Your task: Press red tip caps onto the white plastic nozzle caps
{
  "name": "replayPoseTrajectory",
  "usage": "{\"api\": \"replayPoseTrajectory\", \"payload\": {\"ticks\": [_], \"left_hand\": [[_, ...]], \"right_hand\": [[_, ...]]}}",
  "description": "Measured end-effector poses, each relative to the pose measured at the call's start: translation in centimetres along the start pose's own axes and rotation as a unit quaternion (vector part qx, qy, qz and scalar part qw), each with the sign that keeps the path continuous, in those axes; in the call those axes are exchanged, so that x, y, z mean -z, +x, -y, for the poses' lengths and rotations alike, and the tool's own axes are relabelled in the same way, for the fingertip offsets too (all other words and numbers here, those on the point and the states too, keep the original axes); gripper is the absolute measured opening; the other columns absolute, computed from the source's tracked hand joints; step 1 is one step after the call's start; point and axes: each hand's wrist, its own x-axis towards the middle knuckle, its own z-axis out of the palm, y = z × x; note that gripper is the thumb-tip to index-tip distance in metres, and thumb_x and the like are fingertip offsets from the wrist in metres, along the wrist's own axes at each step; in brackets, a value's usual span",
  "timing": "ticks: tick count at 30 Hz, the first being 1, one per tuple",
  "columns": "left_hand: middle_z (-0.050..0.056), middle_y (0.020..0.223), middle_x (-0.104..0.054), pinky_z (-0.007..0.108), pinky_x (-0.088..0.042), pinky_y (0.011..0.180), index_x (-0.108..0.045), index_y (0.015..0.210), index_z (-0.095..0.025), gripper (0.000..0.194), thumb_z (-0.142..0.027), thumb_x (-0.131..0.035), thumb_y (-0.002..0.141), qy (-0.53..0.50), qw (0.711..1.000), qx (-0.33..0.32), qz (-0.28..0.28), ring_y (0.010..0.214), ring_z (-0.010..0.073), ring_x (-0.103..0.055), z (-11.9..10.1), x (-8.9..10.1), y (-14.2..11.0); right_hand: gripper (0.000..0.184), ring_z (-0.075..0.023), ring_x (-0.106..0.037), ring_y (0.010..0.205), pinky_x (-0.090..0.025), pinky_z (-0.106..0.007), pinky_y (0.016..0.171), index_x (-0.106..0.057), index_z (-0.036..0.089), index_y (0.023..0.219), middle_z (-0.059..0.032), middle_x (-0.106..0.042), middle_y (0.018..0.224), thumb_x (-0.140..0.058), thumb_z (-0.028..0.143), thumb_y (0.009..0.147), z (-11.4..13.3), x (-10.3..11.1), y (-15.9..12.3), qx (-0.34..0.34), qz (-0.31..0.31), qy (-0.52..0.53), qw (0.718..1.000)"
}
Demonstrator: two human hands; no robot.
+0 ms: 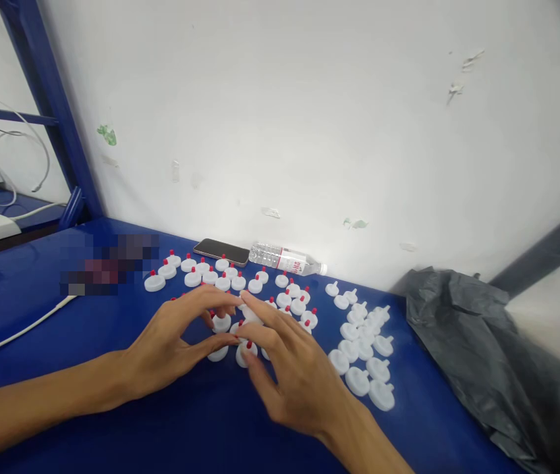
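Note:
Several white round caps with red tips [196, 271] lie in rows on the blue table [23, 303]. A second group of plain white caps [366, 352] lies to the right. My left hand [171, 342] and my right hand [290, 368] meet over the middle of the rows. The fingertips of both pinch around one white cap [249, 315] held just above the table. More red-tipped caps [246, 352] lie right under the fingers.
A dark phone [221, 251] and a lying water bottle [287, 259] rest against the white wall. A black plastic bag [487, 355] covers the table's right end. A white cable [18, 332] runs along the left. Blue frame posts [53, 99] stand at the left.

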Motion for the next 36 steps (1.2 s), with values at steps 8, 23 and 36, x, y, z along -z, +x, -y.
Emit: {"api": "replayPoseTrajectory", "payload": {"ticks": [8, 23, 36], "left_hand": [[0.008, 0.139, -0.055, 0.044, -0.056, 0.102, -0.045, 0.145, -0.033, 0.052, -0.031, -0.061, 0.095, 0.099, 0.992, -0.077, 0.011, 0.125, 0.0260, -0.057, 0.0, 0.2, -0.4], [0.006, 0.132, -0.067, 0.043, -0.054, 0.098, -0.043, 0.148, -0.032, 0.051, -0.025, -0.056, 0.099, 0.107, 0.985, -0.130, 0.022, 0.115, 0.0221, -0.062, -0.3, -0.1, -0.4], [0.007, 0.135, -0.067, 0.040, -0.053, 0.092, -0.044, 0.147, -0.032, 0.047, -0.027, -0.052, 0.101, 0.115, 0.984, -0.138, 0.020, 0.111, 0.0209, -0.064, 0.3, -0.2, -0.8]], "right_hand": [[0.040, -0.0263, -0.059, 0.128, -0.054, -0.039, 0.106, -0.049, 0.019, 0.128, -0.0180, -0.062, 0.135, -0.064, 0.034, 0.094, 0.2, -1.1, 0.0, 0.040, -0.022, -0.025, 0.999], [0.013, -0.0209, -0.070, 0.110, -0.061, -0.031, 0.087, -0.064, 0.021, 0.109, -0.0128, -0.071, 0.117, -0.056, 0.024, 0.098, 0.4, -1.5, -0.1, 0.005, -0.060, 0.013, 0.998], [0.013, -0.0215, -0.072, 0.103, -0.063, -0.031, 0.081, -0.065, 0.022, 0.108, -0.0117, -0.071, 0.118, -0.056, 0.027, 0.098, 0.5, -1.4, -0.1, 0.003, -0.055, -0.001, 0.998]]}}
